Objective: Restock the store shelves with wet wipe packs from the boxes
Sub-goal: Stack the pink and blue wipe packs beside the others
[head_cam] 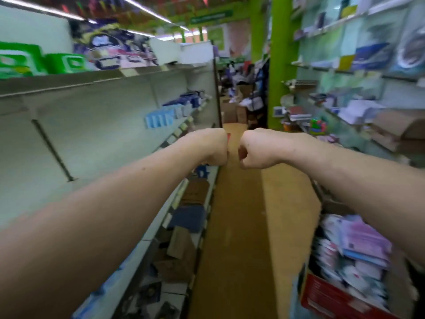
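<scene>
Both of my arms stretch out in front of me down the aisle. My left hand (212, 147) is curled into a fist, and a small red object (228, 137) shows at its knuckles. My right hand (255, 149) is a fist close beside it, with nothing visible in it. A red cardboard box (331, 298) at the lower right is full of blurred packs (363, 242). Light blue packs (158, 120) stand on the left shelf (96, 125), whose near stretch is bare.
Green packages (34, 61) and purple bags (115, 49) sit on top of the left shelving. Brown and blue goods (193, 203) fill its low shelves. Stationery shelves (358, 72) line the right wall. Cardboard boxes (232, 111) stand at the far end of the tan floor (236, 226).
</scene>
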Tool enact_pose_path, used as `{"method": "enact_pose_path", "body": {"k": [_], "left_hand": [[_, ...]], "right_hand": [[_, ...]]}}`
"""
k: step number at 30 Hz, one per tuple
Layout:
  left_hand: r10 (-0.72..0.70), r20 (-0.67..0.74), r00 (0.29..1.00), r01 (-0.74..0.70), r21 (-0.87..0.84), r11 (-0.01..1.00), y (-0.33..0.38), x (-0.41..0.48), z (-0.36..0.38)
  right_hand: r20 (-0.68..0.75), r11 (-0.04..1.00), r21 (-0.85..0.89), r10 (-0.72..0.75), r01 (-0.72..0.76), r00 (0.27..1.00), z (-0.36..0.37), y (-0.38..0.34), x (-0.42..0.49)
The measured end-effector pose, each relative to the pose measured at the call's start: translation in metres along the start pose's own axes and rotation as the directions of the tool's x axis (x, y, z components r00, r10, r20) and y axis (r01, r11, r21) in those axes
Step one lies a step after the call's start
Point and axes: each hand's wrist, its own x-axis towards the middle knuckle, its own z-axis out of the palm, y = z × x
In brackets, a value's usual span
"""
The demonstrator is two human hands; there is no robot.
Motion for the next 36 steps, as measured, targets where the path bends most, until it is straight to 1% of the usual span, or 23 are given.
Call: {"method": "enact_pose_path", "body": {"k": [5,9,12,16,19,22,25,27,34,36], "left_hand": [[0.133,0.069,0.989,-0.128,-0.071,0.989,0.096,0.062,0.034],[0.195,0.134,0.972,-0.177,-0.135,0.975,0.169,0.104,0.064],[0.265,0.207,0.942,-0.232,-0.169,0.958,0.219,0.131,0.087],[0.359,0.31,0.88,-0.305,-0.209,0.929,0.281,0.156,0.118],[0.432,0.371,0.822,-0.379,-0.21,0.901,0.322,0.169,0.146],[0.517,0.411,0.751,-0.487,-0.184,0.854,0.354,0.181,0.181],[0.574,0.474,0.668,-0.551,-0.203,0.809,0.374,0.196,0.222],[0.572,0.5,0.651,-0.536,-0.231,0.812,0.381,0.208,0.249],[0.507,0.591,0.628,-0.377,-0.34,0.862,0.394,0.253,0.34],[0.504,0.6,0.621,-0.322,-0.391,0.862,0.401,0.264,0.363]], "right_hand": [[0.05,0.985,0.055,0.16,-0.163,0.986,0.035,0.107,-0.01],[0.146,0.96,0.102,0.245,-0.261,0.958,0.066,0.182,-0.021],[0.225,0.933,0.137,0.296,-0.331,0.928,0.088,0.23,-0.035],[0.309,0.891,0.151,0.37,-0.429,0.876,0.124,0.285,-0.053],[0.389,0.834,0.189,0.421,-0.518,0.82,0.16,0.323,-0.062],[0.446,0.766,0.228,0.467,-0.601,0.764,0.201,0.356,-0.072],[0.486,0.714,0.231,0.503,-0.661,0.714,0.245,0.385,-0.077],[0.495,0.679,0.226,0.538,-0.699,0.683,0.272,0.4,-0.081],[0.525,0.571,0.215,0.617,-0.792,0.587,0.362,0.431,-0.067],[0.533,0.564,0.198,0.624,-0.802,0.571,0.383,0.44,-0.056]]}}
